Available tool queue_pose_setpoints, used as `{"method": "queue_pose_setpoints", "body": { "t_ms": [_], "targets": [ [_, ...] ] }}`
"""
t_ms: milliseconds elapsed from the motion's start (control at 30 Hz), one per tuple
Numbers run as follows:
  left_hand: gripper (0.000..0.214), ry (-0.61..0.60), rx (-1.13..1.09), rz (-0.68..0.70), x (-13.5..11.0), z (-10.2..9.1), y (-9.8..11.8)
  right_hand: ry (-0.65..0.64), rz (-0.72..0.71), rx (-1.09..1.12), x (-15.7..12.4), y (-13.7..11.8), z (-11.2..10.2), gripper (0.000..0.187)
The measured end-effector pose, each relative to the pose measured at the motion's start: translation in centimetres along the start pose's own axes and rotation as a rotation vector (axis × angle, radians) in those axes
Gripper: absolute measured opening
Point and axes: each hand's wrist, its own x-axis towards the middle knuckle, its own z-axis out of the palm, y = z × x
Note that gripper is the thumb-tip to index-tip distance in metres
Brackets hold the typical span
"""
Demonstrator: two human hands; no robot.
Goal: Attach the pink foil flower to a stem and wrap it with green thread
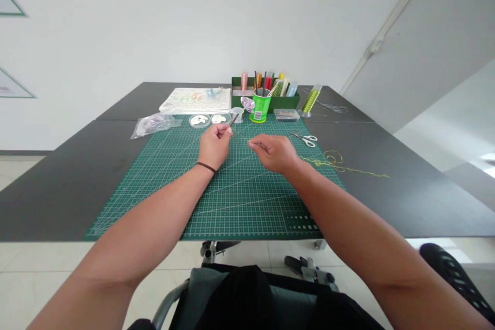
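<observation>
My left hand [215,147] is closed in a pinch around a thin dark stick [234,120], which points up and to the right. My right hand [273,152] is a little lower and to the right, fingertips pressed together on what looks like a fine thread. A faint strand seems to span the gap between my hands, both above the green cutting mat [240,206]. Loose yellow-green thread [336,162] lies in loops beside my right wrist. White-handled scissors [307,139] rest beyond my right hand.
Behind my hands are two round dishes of white pieces [199,120], a green cup [260,105] with sticks, a flat clear box [286,115], and a green box [235,84] of thread spools. A white tray [195,99] and plastic bag [152,124] lie left; a yellow-green spool [311,99] stands right.
</observation>
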Motion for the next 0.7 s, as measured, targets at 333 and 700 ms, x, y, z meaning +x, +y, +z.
{"method": "queue_pose_setpoints", "body": {
  "t_ms": [333,700],
  "targets": [
    [0.011,-0.188,0.323,0.236,-0.9,0.0,0.0,0.026,-0.053,-0.016,-0.3,-0.8,-0.4,0.027],
    [0.016,-0.383,0.618,0.401,-1.9,-0.2,0.9,0.116,-0.036,-0.02,0.2,-0.4,-1.4,0.028]
  ]
}}
